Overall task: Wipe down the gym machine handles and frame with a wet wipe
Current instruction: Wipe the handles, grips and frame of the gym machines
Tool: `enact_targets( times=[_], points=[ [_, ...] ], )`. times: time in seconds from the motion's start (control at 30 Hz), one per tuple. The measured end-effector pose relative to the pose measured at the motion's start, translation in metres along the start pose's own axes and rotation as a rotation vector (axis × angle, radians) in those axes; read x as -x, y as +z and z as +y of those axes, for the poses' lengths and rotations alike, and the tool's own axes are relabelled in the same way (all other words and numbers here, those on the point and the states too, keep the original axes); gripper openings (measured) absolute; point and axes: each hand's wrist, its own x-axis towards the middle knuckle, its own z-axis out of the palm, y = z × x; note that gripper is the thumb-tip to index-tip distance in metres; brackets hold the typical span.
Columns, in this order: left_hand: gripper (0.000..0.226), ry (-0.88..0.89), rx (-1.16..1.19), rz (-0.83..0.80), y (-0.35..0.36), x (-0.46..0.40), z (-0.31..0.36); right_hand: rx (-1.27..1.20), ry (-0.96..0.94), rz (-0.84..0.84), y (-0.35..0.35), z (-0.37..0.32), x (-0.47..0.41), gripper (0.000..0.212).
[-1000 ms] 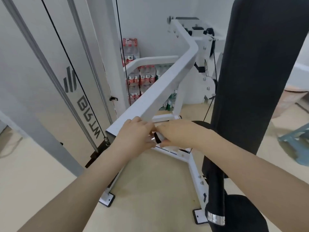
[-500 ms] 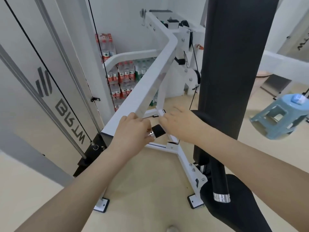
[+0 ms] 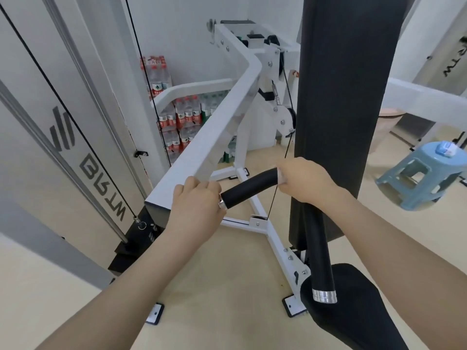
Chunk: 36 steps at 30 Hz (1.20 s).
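Observation:
A black foam handle (image 3: 249, 188) juts from the near end of the white frame arm (image 3: 217, 132) of the gym machine. My left hand (image 3: 195, 207) grips the handle's base at its chrome ring. My right hand (image 3: 302, 181) is wrapped round the handle's far end, with a white wet wipe (image 3: 281, 176) showing under its fingers. A second black handle (image 3: 321, 256) with a chrome cap hangs below my right wrist. The tall black back pad (image 3: 338, 97) stands just behind my right hand.
The black seat (image 3: 353, 306) lies at lower right. White base legs (image 3: 262, 228) spread on the beige floor. A blue plastic stool (image 3: 419, 173) with a wipe packet (image 3: 447, 149) stands at right. Cables and a grey weight-stack cover (image 3: 63, 137) fill the left; bottled-water packs (image 3: 182, 117) sit behind.
My right hand has slid along the handle away from my left hand, and much more of the black grip shows between them. The view has shifted, bringing the stool further in.

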Motion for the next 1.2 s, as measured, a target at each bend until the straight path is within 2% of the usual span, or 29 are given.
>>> enact_targets(
  times=[0.13, 0.23, 0.37, 0.57, 0.67, 0.77, 0.87, 0.93, 1.07, 1.2],
  points=[
    [0.063, -0.019, 0.014, 0.034, 0.006, 0.003, 0.020, -0.787, 0.433, -0.171, -0.005, 0.018, 0.020, 0.016],
    [0.060, -0.030, -0.015, 0.059, 0.012, -0.001, 0.027, -1.032, 0.509, -0.271, -0.009, 0.023, 0.020, 0.021],
    [0.048, -0.065, 0.007, 0.091, 0.012, -0.001, 0.030, -1.102, 0.514, -0.244, -0.004, 0.025, 0.032, 0.018],
    [0.053, -0.087, 0.017, 0.109, 0.015, 0.002, 0.033, -1.014, 0.559, -0.225, 0.020, 0.015, 0.088, 0.008],
    [0.051, -0.094, 0.009, 0.116, 0.015, 0.004, 0.036, -0.980, 0.527, -0.200, 0.027, 0.006, 0.104, 0.013],
    [0.047, -0.094, 0.004, 0.133, 0.016, 0.007, 0.038, -1.089, 0.603, -0.147, 0.022, 0.009, 0.088, 0.020],
    [0.045, -0.085, -0.009, 0.141, 0.017, 0.008, 0.037, -1.244, 0.671, -0.131, 0.021, 0.008, 0.078, 0.005],
    [0.046, -0.073, -0.001, 0.159, 0.018, 0.010, 0.038, -1.201, 0.725, -0.176, 0.029, 0.005, 0.096, 0.016],
    [0.044, -0.085, 0.033, 0.193, 0.019, 0.012, 0.039, -1.285, 0.787, -0.337, 0.046, -0.003, 0.144, 0.017],
    [0.040, -0.067, 0.056, 0.194, 0.021, 0.011, 0.034, -1.328, 0.756, -0.233, 0.041, 0.000, 0.128, 0.019]
  ],
)
